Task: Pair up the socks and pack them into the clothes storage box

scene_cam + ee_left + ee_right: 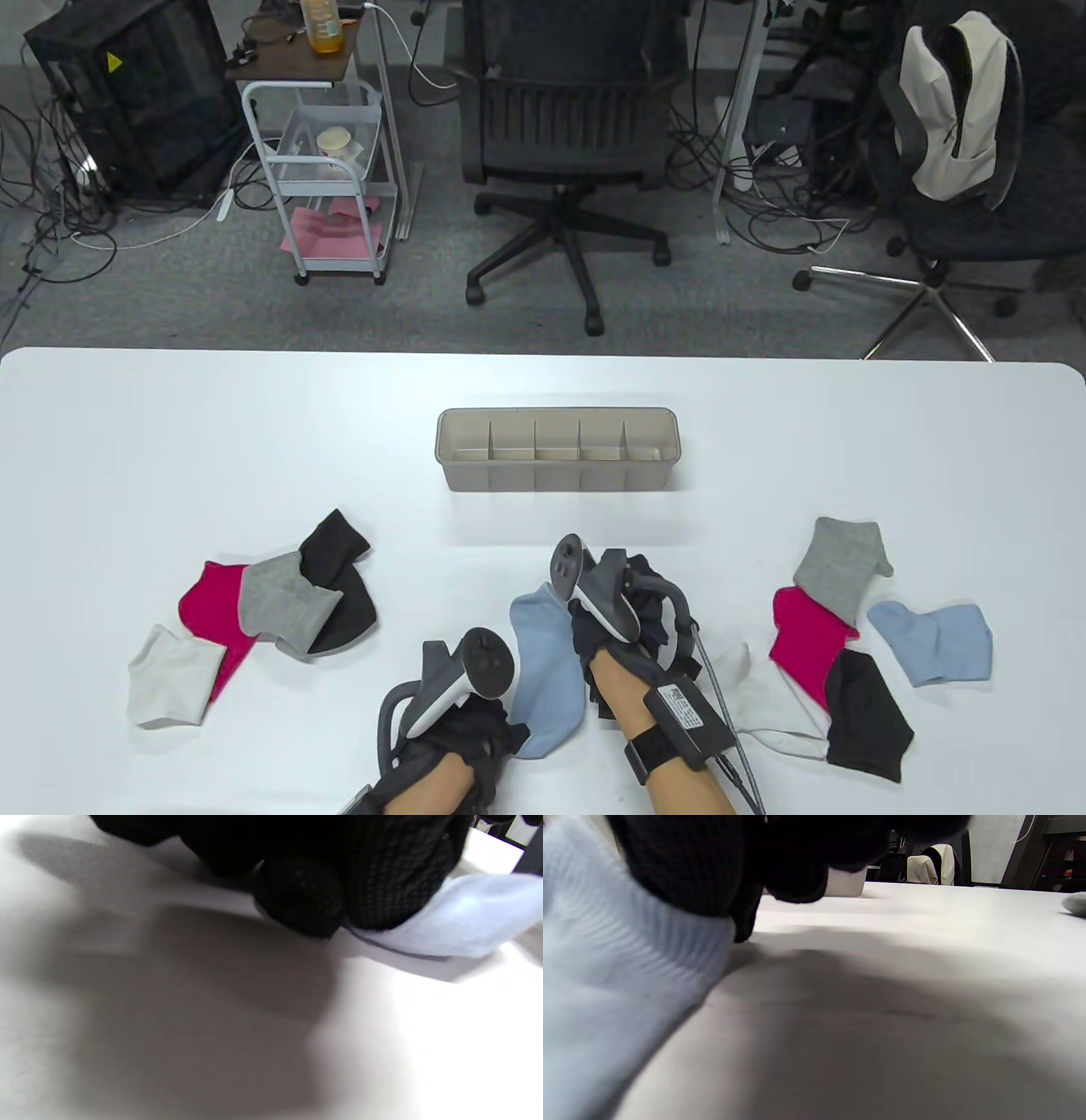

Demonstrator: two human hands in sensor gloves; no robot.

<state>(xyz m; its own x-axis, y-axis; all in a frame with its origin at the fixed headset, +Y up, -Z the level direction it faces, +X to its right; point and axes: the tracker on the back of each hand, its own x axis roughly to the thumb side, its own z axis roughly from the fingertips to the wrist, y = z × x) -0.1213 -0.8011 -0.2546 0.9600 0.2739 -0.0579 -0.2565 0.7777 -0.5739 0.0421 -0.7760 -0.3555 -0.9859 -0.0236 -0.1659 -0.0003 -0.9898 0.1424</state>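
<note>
A: Where is the sock being worked on?

B: The light blue sock (543, 671) lies flat on the white table (254, 441), near the front edge, between the two hands and in front of the storage box (557, 450), well apart from it.

A: And the hands?

B: The left hand (458, 730) sits at the sock's near end; in the left wrist view its gloved fingers (305, 904) press down on the edge of the fabric. Whether they pinch it or only press, I cannot tell. The right hand (624, 607) rests on the sock's far right side, its fingers (683, 870) touching the ribbed cloth; its grip I cannot read either.

A: Which way does the sock point?

B: Its long axis runs from the person towards the box, tilted a little to the right; the rounded end is nearest the person.

A: How to do this step well?

B: I judge that the sock is being flattened for pairing. Smooth it along its length, then fetch its mate, the other blue sock (933, 641) in the right pile, and lay it on top with edges matching. All compartments of the box look empty, so any will do
</note>
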